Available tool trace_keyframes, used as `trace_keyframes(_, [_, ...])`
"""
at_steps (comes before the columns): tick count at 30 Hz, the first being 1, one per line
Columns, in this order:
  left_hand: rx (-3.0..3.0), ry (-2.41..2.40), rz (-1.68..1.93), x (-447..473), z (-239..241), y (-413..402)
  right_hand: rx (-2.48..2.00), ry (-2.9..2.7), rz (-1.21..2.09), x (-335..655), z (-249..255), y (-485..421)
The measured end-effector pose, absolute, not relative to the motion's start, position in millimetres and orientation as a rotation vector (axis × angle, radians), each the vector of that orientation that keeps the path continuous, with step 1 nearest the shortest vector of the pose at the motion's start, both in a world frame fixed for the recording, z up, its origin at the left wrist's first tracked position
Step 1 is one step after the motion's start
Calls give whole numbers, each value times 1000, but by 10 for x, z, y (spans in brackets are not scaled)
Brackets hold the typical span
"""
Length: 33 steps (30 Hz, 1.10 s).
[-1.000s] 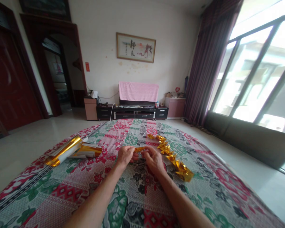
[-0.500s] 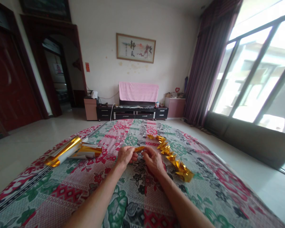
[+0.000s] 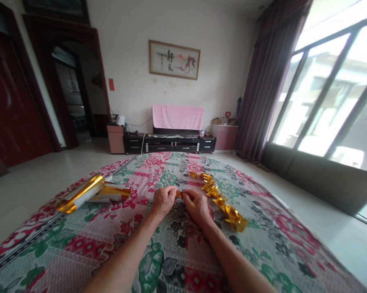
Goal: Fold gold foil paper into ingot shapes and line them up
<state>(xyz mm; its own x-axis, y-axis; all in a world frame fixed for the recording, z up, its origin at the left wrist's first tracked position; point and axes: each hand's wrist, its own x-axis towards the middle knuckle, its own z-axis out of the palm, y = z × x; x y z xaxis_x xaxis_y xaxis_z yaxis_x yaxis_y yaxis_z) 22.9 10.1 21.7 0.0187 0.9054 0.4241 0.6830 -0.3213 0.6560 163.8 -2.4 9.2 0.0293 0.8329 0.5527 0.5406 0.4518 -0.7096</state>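
Between my hands is a small folded piece of gold foil paper [image 3: 179, 194], mostly covered by fingers. My left hand [image 3: 164, 201] pinches its left end. The fingers of my right hand [image 3: 197, 204] are closed on the other end. Just right of my right hand, a row of folded gold foil pieces [image 3: 219, 200] runs diagonally over the cloth. Sheets of gold foil paper with pale undersides lie left of my left hand, one curled into a roll [image 3: 84, 194] and another flatter sheet [image 3: 113, 193] beside it.
A patterned floral cloth [image 3: 159, 260] covers the round-edged table. Beyond it stands a low black TV cabinet [image 3: 171, 145], with a pink cloth [image 3: 177, 116] over the screen. Large windows and a purple curtain [image 3: 256, 89] are on the right.
Both hands stay near the same spot. My left fingers have closed in further over the gold foil paper, so less of it shows. The view has shifted slightly.
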Motion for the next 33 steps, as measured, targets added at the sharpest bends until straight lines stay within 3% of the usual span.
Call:
trace_keyframes(11, [1749, 1516, 1303, 279, 162, 106, -1320, -1470, 423, 1643, 83, 10])
trace_keyframes(19, [1873, 1419, 1256, 315, 211, 47, -1302, -1511, 390, 1638, 53, 13])
trace_keyframes(33, [2139, 1688, 1265, 255, 154, 57, -1213, -1623, 412, 1626, 110, -56])
